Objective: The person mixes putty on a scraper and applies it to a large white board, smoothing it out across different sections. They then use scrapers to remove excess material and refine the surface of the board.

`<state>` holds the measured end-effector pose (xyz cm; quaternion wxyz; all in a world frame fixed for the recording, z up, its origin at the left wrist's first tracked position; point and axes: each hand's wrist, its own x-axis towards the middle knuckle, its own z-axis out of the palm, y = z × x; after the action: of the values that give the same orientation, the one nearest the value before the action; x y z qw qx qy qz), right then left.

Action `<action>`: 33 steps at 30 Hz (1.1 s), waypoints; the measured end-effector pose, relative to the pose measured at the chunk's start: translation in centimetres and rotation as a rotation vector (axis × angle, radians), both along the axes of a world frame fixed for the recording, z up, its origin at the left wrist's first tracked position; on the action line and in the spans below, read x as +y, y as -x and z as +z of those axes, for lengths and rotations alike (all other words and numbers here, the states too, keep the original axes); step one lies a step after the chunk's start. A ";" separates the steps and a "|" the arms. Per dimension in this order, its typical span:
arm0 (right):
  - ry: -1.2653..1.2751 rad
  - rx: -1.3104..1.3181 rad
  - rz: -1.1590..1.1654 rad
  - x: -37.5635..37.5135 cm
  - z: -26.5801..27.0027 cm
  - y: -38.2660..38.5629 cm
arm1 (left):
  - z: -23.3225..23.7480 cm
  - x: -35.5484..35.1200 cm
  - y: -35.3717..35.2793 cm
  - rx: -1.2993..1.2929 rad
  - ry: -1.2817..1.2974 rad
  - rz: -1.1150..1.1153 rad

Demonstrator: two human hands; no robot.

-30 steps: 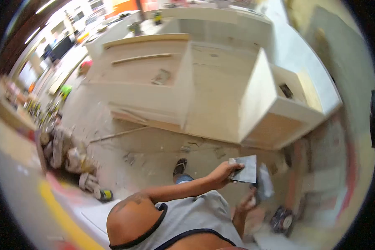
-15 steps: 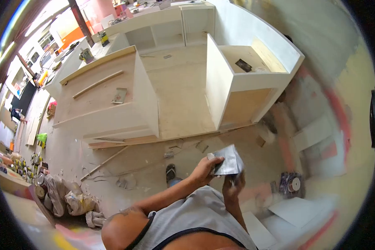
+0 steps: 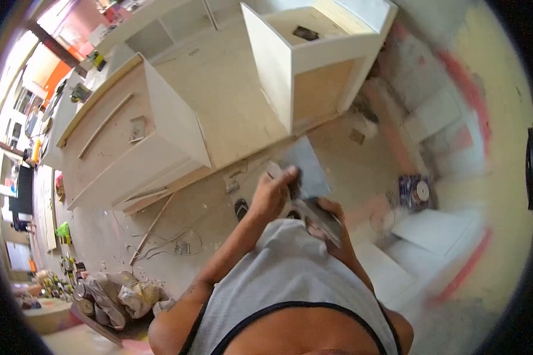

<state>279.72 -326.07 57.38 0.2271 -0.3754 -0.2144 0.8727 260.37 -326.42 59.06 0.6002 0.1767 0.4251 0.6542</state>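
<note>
My left hand [image 3: 271, 192] is closed, its thumb pressed on a thin blue-grey sheet [image 3: 311, 165] that extends away from me. A small pale piece [image 3: 274, 170] shows by its fingers. Close beside it, at the sheet's near edge, my right hand [image 3: 333, 218] grips a flat grey piece [image 3: 318, 220], tilted down toward my body; its kind is blurred. Both hands are in front of my grey tank top [image 3: 296, 266], above the floor.
A white cabinet frame [image 3: 272, 65] stands ahead, with a dark flat piece [image 3: 305, 33] on its top. Another white cabinet [image 3: 177, 118] is at left. White panels [image 3: 429, 231] and a round-topped container [image 3: 414, 192] lie right. Crumpled sacks [image 3: 121, 299] are lower left.
My view has tilted down and turned. The grey sheet, earlier folded between both hands, now lies more open, and the flat grey piece shows in my right hand.
</note>
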 end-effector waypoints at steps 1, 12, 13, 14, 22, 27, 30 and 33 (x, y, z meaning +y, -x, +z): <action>0.002 0.041 -0.046 0.2 -1.5 1.8 | 0.9 0.2 1.0 0.234 0.083 0.002; -0.102 0.539 -0.053 4.1 -8.4 3.2 | 0.4 0.0 4.1 -0.045 -0.008 0.057; -0.191 -0.096 -0.238 4.3 -9.9 3.4 | 0.0 0.0 3.1 -0.020 -0.027 0.040; -0.186 -0.102 -0.246 5.0 -9.4 4.2 | -0.1 -0.2 2.4 -0.001 -0.004 0.042; -0.828 -0.592 -0.731 1.5 -3.1 3.5 | -1.3 -0.8 2.5 -0.233 0.051 0.077; -1.495 -0.804 0.260 3.2 -4.3 1.5 | -0.8 -1.1 2.4 0.012 0.035 0.063; -0.734 -0.582 -0.232 3.6 -4.4 1.0 | 0.9 -0.8 2.4 0.128 0.113 0.169; -0.361 -0.308 -0.583 2.5 -3.3 0.3 | -1.5 -1.3 3.5 0.409 0.137 0.182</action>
<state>279.47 -323.56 54.06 0.4935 -0.5015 -0.2804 0.6529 256.87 -327.73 57.60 0.4506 0.2252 0.5956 0.6257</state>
